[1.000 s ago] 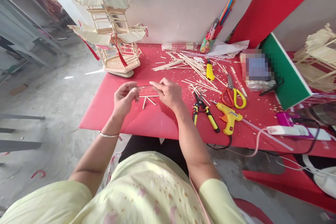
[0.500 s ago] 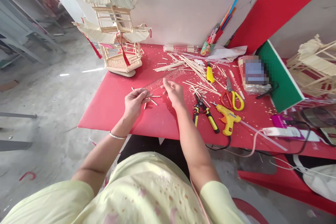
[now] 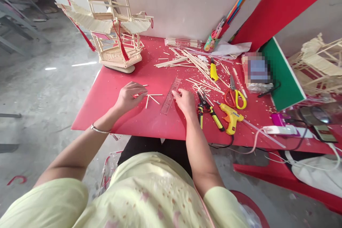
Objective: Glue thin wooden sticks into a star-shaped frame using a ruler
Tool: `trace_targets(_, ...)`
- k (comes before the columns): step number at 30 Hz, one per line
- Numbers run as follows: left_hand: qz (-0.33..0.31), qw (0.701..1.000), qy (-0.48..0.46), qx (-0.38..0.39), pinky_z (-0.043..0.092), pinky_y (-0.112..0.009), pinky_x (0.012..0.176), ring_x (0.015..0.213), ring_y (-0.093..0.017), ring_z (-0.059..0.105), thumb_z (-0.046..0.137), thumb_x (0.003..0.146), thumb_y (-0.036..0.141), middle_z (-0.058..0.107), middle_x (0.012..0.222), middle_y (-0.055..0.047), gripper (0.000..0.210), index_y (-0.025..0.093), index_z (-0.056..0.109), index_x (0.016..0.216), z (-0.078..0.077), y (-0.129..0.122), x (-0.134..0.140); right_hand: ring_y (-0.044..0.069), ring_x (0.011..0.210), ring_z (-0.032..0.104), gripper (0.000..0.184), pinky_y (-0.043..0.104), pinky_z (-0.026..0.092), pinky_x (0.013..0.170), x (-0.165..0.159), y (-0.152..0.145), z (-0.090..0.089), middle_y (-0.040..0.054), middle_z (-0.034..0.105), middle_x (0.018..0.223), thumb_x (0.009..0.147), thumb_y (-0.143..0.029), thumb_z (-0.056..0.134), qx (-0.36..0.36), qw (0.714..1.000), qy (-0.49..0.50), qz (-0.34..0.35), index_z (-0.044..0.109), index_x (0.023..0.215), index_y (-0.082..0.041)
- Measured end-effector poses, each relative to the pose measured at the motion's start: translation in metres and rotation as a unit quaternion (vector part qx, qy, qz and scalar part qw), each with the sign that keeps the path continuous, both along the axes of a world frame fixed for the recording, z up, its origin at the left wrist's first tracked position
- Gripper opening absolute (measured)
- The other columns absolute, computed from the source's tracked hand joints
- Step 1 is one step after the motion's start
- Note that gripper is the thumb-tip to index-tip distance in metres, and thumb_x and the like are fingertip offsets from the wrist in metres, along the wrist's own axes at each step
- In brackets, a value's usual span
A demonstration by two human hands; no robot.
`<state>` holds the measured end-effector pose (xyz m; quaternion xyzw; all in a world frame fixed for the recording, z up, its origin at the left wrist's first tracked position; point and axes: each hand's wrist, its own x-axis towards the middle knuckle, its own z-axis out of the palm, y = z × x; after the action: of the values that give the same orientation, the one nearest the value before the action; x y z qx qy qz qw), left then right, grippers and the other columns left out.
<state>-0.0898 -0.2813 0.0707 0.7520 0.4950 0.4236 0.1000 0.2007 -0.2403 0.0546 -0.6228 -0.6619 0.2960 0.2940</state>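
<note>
A clear ruler (image 3: 171, 96) is at a slant over the red tabletop, its far end tilted to the right. My right hand (image 3: 185, 102) pinches its right edge between thumb and fingers. Off to the left, my left hand (image 3: 130, 97) is bent over a few short, thin wooden sticks (image 3: 154, 95), thumb and fingers apart with no object visible between them. These sticks meet in a fan-like group beside the fingertips, and part of the group is hidden under the hand.
A stick-built pagoda model (image 3: 120, 39) stands at the back left. Loose wooden sticks (image 3: 196, 62) lie behind the ruler. To the right are a yellow cutter (image 3: 213, 71), scissors (image 3: 236, 94), pliers (image 3: 210, 112) and a yellow glue gun (image 3: 231, 117). A pen cup (image 3: 211, 42) stands by the wall.
My left hand has let go of the ruler and moved left to the short sticks. In my right hand the ruler has turned steeper and come lower, nearer the table's front.
</note>
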Motion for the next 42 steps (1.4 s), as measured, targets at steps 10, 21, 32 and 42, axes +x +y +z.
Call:
trace_targets(10,-0.225,0.966,0.123,-0.01,0.051,-0.048,0.109,0.124,-0.028,0.073,0.068,0.103,0.045,0.081,0.128,-0.009,0.024,0.033,0.084,0.118,-0.019,0.037,-0.007,0.032,0.156,0.049,0.049,0.053,0.043,0.13,-0.006,-0.069,-0.009,0.011,0.057,0.165,0.109,-0.044,0.057,0.181,0.951,-0.161,0.19,0.066,0.153,-0.024)
trace_targets(21,-0.257,0.959,0.107,-0.043,0.042,-0.055,0.124,0.131,-0.03,0.07,0.065,0.105,0.044,0.077,0.14,-0.008,0.028,0.033,0.082,0.124,-0.033,0.035,-0.007,0.029,0.163,0.041,0.053,0.053,0.035,0.133,-0.019,-0.052,-0.011,0.0082,0.047,0.173,0.112,-0.039,0.048,0.133,0.954,-0.208,0.169,0.055,0.163,-0.024)
trace_targets(32,-0.279,0.955,0.098,0.001,0.053,-0.052,0.116,0.128,-0.03,0.071,0.063,0.107,0.039,0.076,0.141,-0.012,0.027,0.025,0.082,0.12,-0.038,0.036,-0.006,0.029,0.163,0.04,0.052,0.052,0.034,0.133,-0.025,-0.05,-0.009,0.0089,0.045,0.174,0.115,-0.035,0.043,0.125,0.95,-0.23,0.167,0.053,0.163,-0.02)
trace_targets(42,-0.28,0.954,0.107,0.019,0.055,-0.053,0.113,0.127,-0.03,0.071,0.061,0.108,0.039,0.076,0.14,-0.013,0.028,0.025,0.082,0.119,-0.036,0.036,-0.005,0.029,0.163,0.039,0.054,0.053,0.033,0.132,-0.025,-0.049,-0.012,0.0087,0.044,0.175,0.114,-0.035,0.045,0.13,0.95,-0.232,0.165,0.048,0.167,-0.024)
